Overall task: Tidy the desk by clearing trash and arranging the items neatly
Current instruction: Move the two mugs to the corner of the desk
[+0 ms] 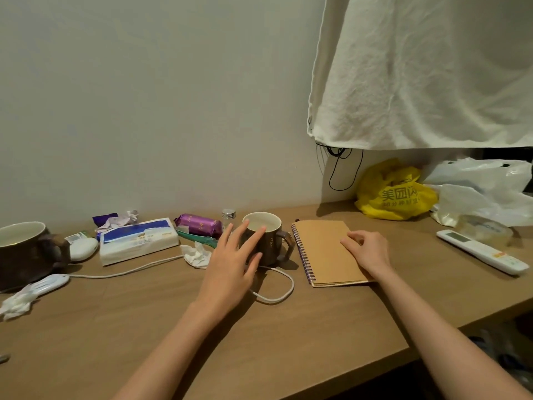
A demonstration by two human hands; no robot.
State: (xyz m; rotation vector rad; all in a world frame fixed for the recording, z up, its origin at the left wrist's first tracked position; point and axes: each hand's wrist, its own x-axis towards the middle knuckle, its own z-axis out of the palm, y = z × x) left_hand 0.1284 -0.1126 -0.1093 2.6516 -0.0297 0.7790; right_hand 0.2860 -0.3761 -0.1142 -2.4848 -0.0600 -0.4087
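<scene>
On the worktop (144, 319), the left hand (230, 261) is spread wide, its straight fingers against the brown mug (271, 243). Just right of the mug lies the spiral notebook (323, 241). The right hand (364, 249) rests on its cover, fingers loosely bent, holding nothing.

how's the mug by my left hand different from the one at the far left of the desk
The middle mug is narrower and taller; the far-left mug is wider and squat. The middle mug has the left hand spread at its side; the far-left mug stands untouched. Both are brown, pale inside, upright, handles pointing right.
</scene>
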